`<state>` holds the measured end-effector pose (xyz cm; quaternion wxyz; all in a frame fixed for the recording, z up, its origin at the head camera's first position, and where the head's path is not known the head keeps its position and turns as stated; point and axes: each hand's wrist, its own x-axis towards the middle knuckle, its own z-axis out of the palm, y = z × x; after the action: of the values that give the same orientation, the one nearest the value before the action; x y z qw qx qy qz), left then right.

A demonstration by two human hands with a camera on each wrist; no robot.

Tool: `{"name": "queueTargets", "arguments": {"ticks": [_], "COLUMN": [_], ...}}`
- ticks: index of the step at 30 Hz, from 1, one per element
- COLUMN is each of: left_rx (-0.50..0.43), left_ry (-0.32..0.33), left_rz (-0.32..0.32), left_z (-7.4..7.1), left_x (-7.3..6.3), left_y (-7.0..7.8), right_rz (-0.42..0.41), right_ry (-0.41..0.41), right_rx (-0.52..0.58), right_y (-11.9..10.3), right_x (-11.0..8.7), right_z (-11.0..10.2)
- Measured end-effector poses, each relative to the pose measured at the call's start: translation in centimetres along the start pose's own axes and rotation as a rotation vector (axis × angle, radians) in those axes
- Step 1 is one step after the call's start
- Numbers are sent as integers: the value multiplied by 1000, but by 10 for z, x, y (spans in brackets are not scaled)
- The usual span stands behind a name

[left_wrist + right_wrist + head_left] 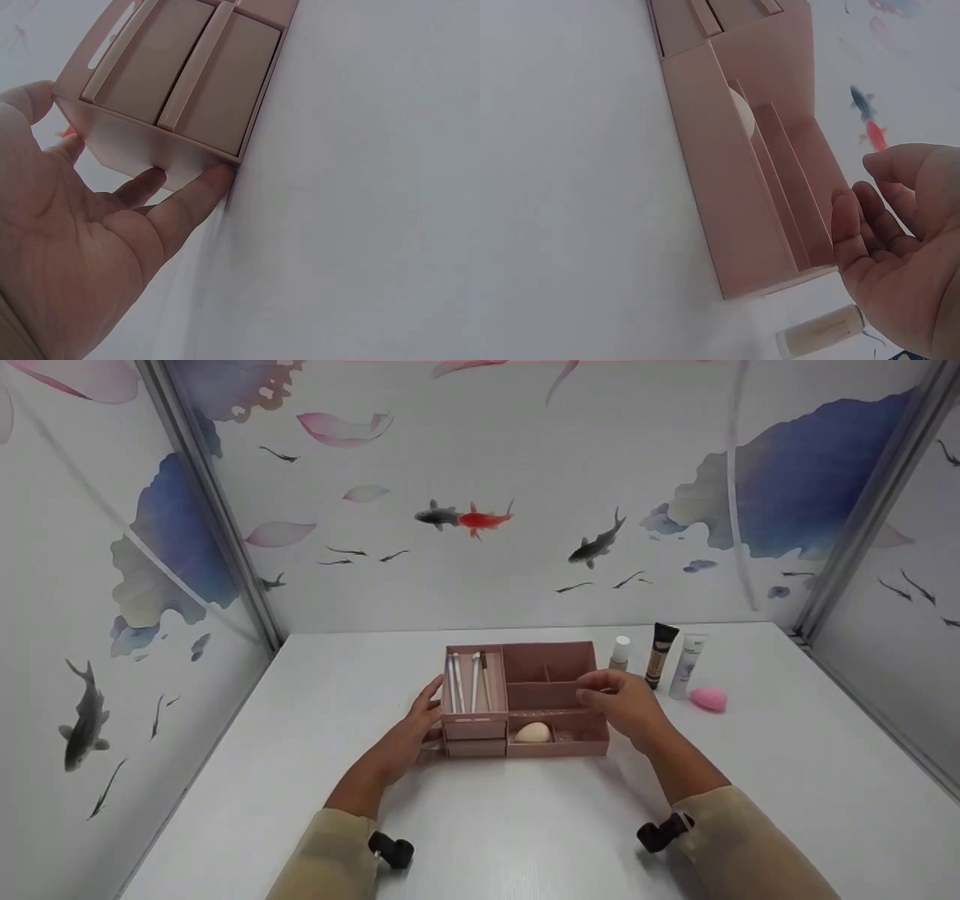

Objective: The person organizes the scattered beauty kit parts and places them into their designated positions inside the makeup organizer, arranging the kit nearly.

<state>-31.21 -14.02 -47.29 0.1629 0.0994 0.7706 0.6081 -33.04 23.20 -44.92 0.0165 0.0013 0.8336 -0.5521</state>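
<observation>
A pink desktop organizer stands on the white table, with two drawers on its left and open compartments on its right. Several slim white and brown brushes lie in its top left tray. An off-white, egg-shaped sponge sits in the front compartment. My left hand rests its fairly straight fingertips against the organizer's left side. By the right side my right hand hovers with loosely bent fingers, holding nothing. In the right wrist view its fingertips are near the organizer's right end; whether they touch cannot be told.
Right of the organizer stand a small white-capped bottle, a black and gold tube and a white tube. A pink sponge lies beside them. Printed panels rise at the back and sides.
</observation>
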Motion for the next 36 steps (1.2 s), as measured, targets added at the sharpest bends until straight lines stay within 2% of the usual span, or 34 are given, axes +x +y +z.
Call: {"name": "queueTargets", "arguments": {"ticks": [4, 8, 15, 18, 21, 26, 31, 36], "left_rx": [1, 18, -11, -12, -10, -3, 3, 10], "left_ry": [4, 6, -32, -30, -24, -16, -17, -21], "left_rz": [4, 6, 25, 18, 8, 10, 14, 15], "left_z": [-1, -2, -2, -1, 0, 0, -2, -2], "left_x": [0, 1, 2, 2, 2, 2, 2, 1], "left_y": [-1, -2, -5, -4, -3, -2, -3, -3], "right_rz": [-19, 1, 31, 48, 88, 175, 249, 285], "right_ry": [22, 48, 104, 139, 172, 234, 298, 344], "right_rx": [15, 28, 26, 6, -3, 71, 87, 64], "right_y": [0, 3, 13, 18, 23, 33, 46, 60], "right_x": [1, 4, 1, -1, -2, -1, 4, 6], "right_z": [-12, -27, -62, -79, -98, -124, -137, -144]}}
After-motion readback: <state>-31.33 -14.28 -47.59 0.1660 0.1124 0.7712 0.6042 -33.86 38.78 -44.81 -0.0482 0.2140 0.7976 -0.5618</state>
